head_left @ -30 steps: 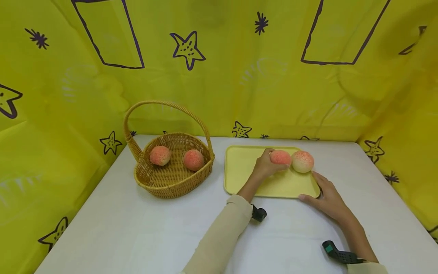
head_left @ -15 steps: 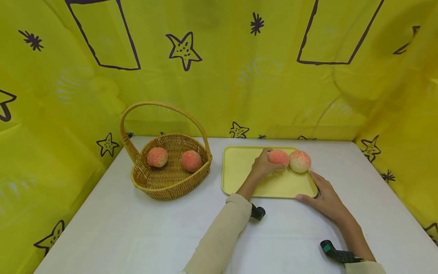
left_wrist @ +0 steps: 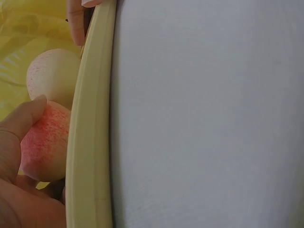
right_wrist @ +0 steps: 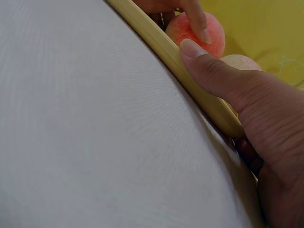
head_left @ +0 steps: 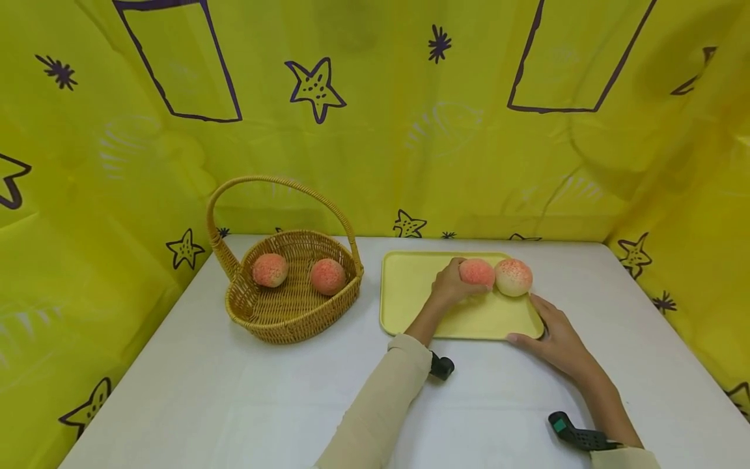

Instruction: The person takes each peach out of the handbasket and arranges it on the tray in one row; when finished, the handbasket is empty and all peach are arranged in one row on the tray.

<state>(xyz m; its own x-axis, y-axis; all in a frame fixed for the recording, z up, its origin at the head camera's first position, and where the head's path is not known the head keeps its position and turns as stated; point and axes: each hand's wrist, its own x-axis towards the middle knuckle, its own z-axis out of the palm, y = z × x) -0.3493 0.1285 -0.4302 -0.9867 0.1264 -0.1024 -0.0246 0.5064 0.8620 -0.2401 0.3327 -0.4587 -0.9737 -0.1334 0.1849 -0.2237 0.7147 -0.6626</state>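
My left hand (head_left: 454, 284) grips a pinkish-red peach (head_left: 477, 273) over the right half of a shallow yellow tray (head_left: 413, 286). In the left wrist view the thumb lies along the top of that peach (left_wrist: 46, 142), with fingers curled beneath it. Right beside it on the tray is a paler peach (head_left: 513, 277), cream with a pink blush. At the tray's near right corner, my right hand (head_left: 559, 335) holds the rim. The right wrist view shows its thumb on the tray edge (right_wrist: 166, 52) and its fingers partly hidden below.
A wicker basket (head_left: 295, 330) with a tall arched handle stands on the left of the white table (head_left: 281, 404). Inside it lie two peaches, one on the left (head_left: 270, 270) and one on the right (head_left: 328, 277). Yellow patterned cloth (head_left: 375, 163) hangs behind and at both sides.
The head view has shifted slightly, so basket and tray appear a little further left than a second ago. Both hands keep the same hold.
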